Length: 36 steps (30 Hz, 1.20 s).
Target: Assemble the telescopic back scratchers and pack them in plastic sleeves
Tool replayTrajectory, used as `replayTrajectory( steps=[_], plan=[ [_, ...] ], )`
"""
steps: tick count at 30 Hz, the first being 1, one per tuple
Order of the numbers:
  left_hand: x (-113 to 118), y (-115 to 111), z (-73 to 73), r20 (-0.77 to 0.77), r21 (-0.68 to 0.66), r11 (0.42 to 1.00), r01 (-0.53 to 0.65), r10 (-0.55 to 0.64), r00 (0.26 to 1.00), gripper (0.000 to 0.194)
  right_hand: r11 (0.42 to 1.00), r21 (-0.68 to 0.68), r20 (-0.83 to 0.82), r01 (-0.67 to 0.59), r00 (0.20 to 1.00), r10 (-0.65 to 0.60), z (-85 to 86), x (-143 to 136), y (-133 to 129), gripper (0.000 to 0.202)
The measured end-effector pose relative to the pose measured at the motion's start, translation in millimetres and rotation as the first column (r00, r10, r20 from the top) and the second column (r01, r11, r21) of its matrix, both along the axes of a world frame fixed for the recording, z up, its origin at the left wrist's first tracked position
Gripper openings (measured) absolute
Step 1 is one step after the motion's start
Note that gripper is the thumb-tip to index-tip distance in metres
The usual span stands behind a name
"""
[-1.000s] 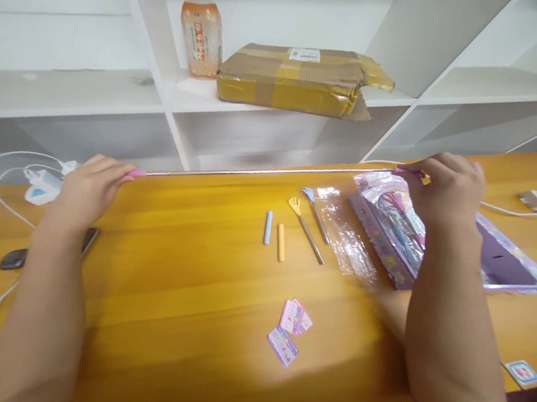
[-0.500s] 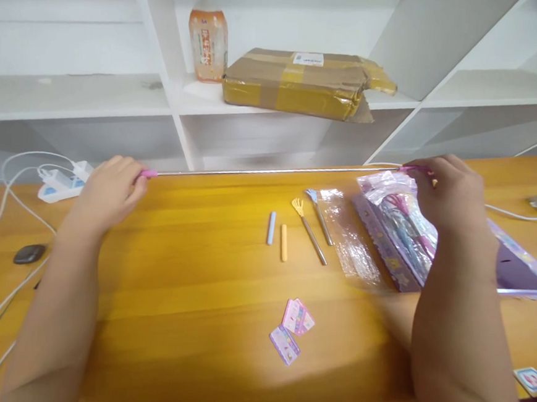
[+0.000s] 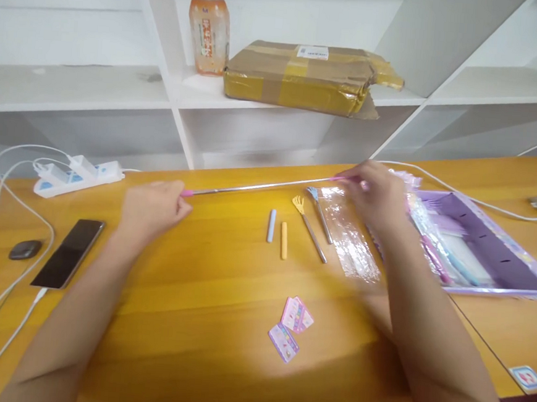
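Note:
A telescopic back scratcher (image 3: 255, 187) with pink ends is stretched between my hands above the table's back part. My left hand (image 3: 154, 207) is closed round its pink handle. At the other end, my right hand (image 3: 376, 191) grips the pink head, mostly hidden by my fingers. Below it lie a yellow back scratcher (image 3: 310, 232) and a blue back scratcher (image 3: 322, 214), both without handles. Beside them are a blue handle (image 3: 271, 226) and a yellow handle (image 3: 284, 241). A clear plastic wrapper (image 3: 351, 245) lies to their right.
A purple box (image 3: 498, 237) with wrapped back scratchers stands at right. Small printed cards (image 3: 284, 341) lie in front. To the left are a phone (image 3: 69, 253), a mouse (image 3: 25, 250) and a power strip (image 3: 79, 180). A taped carton (image 3: 301, 76) and a bottle (image 3: 209, 35) occupy the shelf.
My hands have come closer together, and the back scratcher's rod between them is shorter. My right hand has moved left off the purple box; my left hand has moved right, uncovering the phone.

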<state>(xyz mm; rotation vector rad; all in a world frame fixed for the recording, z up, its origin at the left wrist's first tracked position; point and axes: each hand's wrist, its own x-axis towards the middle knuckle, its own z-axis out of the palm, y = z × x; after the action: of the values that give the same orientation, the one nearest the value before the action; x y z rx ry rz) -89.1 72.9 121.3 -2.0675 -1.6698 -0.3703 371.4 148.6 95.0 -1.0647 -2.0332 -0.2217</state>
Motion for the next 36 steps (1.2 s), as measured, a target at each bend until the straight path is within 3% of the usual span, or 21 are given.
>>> replayTrajectory(
  steps=[4,6,8,18,25,30,33,36],
  plan=[
    [42,-16,-26.4,0.016,-0.069,0.990,0.120,-0.119,0.993,0.022,0.972,-0.011,0.085,-0.235,0.968,0.235,-12.2,-96,-45,0.017],
    [51,-22,-34.5,0.020,-0.095,0.983,0.159,-0.158,0.987,0.022,0.969,-0.017,0.150,-0.245,0.958,0.245,-16.6,-125,-65,0.022],
    [55,-24,-38.0,0.021,-0.108,0.978,0.176,-0.175,0.984,0.023,0.972,-0.027,0.193,-0.234,0.953,0.234,-18.9,-137,-75,0.025],
    [56,-21,-35.3,0.029,-0.178,0.972,0.157,-0.154,0.988,0.022,0.969,-0.126,0.285,-0.213,0.928,0.241,-16.9,-132,-70,0.032],
    [50,-18,-39.0,-0.054,-0.248,0.963,0.103,-0.120,0.991,0.043,0.973,-0.079,0.313,-0.216,0.921,0.230,-20.1,-130,-70,0.033],
    [52,-14,-40.9,-0.014,-0.273,0.958,0.085,-0.092,0.996,0.043,0.980,0.020,0.318,-0.200,0.930,0.183,-18.9,-133,-70,0.026],
    [35,-3,-34.2,-0.004,-0.229,0.973,0.026,-0.028,1.000,0.039,0.980,0.108,0.316,-0.168,0.940,0.126,-12.2,-118,-56,0.024],
    [-8,11,-13.4,-0.017,-0.104,0.987,-0.125,0.124,0.992,0.035,0.980,0.193,0.275,-0.058,0.961,0.003,-3.4,-63,-23,0.028]
  ],
)
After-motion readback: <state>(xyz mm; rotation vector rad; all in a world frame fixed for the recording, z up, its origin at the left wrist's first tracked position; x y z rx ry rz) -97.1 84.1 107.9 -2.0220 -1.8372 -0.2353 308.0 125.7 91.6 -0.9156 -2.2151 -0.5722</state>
